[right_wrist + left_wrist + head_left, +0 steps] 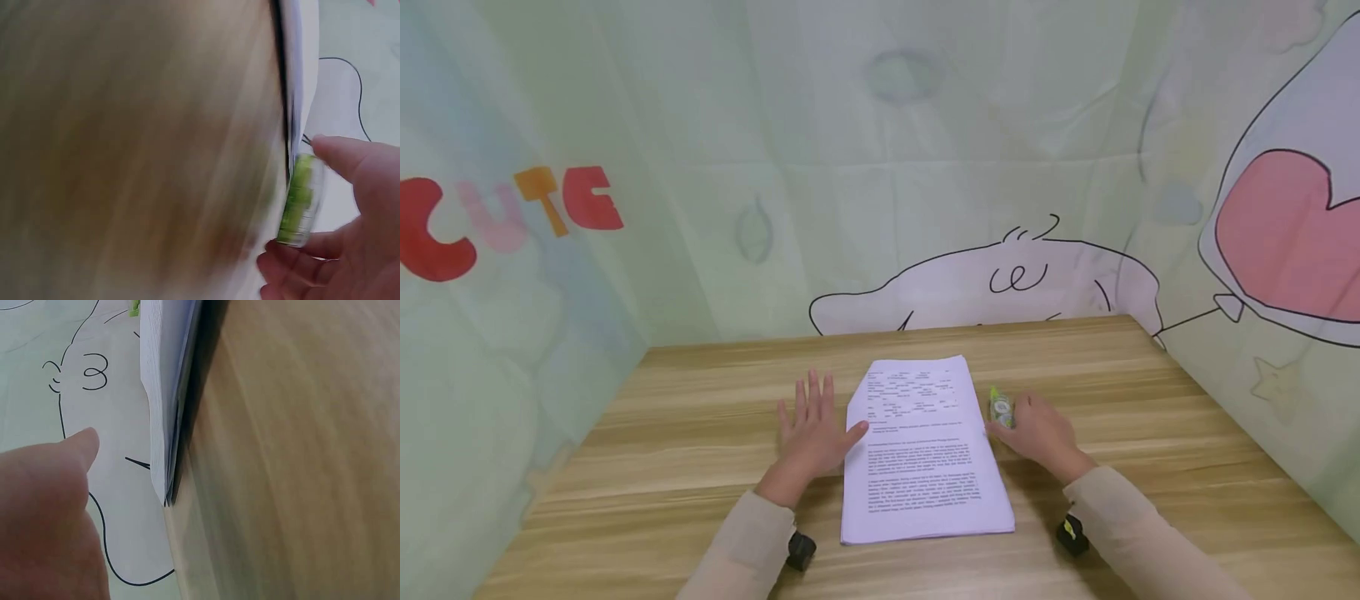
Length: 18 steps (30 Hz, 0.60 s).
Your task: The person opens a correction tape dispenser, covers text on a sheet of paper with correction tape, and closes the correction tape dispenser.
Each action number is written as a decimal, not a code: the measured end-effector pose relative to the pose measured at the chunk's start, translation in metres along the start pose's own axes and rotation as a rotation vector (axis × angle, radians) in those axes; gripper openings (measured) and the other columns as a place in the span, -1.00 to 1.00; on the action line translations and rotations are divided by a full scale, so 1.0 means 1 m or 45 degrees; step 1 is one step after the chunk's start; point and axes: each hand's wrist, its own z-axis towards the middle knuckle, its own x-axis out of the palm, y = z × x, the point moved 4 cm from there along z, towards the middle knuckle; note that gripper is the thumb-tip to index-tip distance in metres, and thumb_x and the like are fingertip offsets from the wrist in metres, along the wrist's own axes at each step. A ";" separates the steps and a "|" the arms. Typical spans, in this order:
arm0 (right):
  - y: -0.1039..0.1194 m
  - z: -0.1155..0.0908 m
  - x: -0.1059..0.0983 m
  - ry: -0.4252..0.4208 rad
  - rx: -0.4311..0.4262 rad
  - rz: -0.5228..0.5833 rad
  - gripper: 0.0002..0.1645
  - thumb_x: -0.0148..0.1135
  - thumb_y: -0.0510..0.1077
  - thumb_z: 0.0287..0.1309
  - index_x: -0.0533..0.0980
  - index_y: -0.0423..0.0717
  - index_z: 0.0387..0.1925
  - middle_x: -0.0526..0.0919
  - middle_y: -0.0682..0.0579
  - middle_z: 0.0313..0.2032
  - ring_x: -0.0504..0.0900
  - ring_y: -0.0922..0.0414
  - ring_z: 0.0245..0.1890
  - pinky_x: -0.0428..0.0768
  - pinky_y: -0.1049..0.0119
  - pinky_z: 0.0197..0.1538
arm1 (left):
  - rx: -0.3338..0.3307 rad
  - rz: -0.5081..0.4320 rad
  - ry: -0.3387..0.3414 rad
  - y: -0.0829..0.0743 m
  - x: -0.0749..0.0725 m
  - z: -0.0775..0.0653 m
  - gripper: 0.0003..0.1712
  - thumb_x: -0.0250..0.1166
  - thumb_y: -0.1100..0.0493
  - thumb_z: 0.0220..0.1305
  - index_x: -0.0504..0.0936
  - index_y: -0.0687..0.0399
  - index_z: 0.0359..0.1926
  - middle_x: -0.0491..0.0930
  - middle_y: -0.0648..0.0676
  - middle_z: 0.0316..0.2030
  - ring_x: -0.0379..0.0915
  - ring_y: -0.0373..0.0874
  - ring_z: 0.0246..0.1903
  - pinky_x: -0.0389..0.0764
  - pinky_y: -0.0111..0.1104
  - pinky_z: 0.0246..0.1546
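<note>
A thin stack of printed paper (pixel 921 467) lies on the table, its text facing up. To the left of it my left hand (pixel 816 433) has its fingers spread, with the thumb reaching the left edge of the pages. The left wrist view shows the stack's layered edge (pixel 164 425) beyond the left hand (pixel 47 494). Beside the pages' right edge, my right hand (pixel 1037 429) holds a green and clear correction tape (pixel 1002 408) by its ends. From the right wrist, that correction tape (pixel 300 203) sits between thumb and curled fingers of the right hand (pixel 375 212).
The wood-grain table (pixel 700 400) ends at a fabric backdrop (pixel 775 167) printed with cartoon figures and letters. The backdrop also stands along the left and right sides. A dark wrist device (pixel 801 550) is at the left cuff, another (pixel 1072 535) at the right.
</note>
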 end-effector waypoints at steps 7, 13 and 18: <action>0.003 -0.001 0.004 0.070 -0.007 -0.062 -0.13 0.17 0.32 -0.01 0.42 -0.44 -0.06 0.51 -0.18 -0.32 0.42 0.04 -0.42 0.41 0.27 -0.49 | 0.009 0.024 0.035 -0.001 -0.001 -0.004 0.10 -0.07 -0.40 0.20 -0.36 0.17 0.42 -0.54 0.21 0.41 -0.65 0.15 0.40 -0.47 0.17 0.30; 0.003 0.000 0.003 0.088 0.015 -0.026 -0.11 0.21 0.30 -0.04 0.39 -0.44 -0.04 0.50 -0.20 -0.31 0.43 0.02 -0.40 0.43 0.24 -0.45 | 0.016 0.019 0.035 -0.004 0.000 -0.006 0.08 -0.07 -0.39 0.21 -0.32 0.16 0.43 -0.53 0.21 0.41 -0.63 0.15 0.40 -0.45 0.17 0.30; 0.000 0.003 0.002 0.100 0.006 0.052 -0.05 0.24 0.32 -0.07 0.36 -0.46 0.01 0.50 -0.21 -0.26 0.43 0.03 -0.38 0.44 0.23 -0.40 | 0.021 0.023 0.027 -0.005 0.002 -0.005 0.06 -0.05 -0.39 0.20 -0.28 0.14 0.44 -0.52 0.21 0.42 -0.62 0.15 0.41 -0.44 0.18 0.30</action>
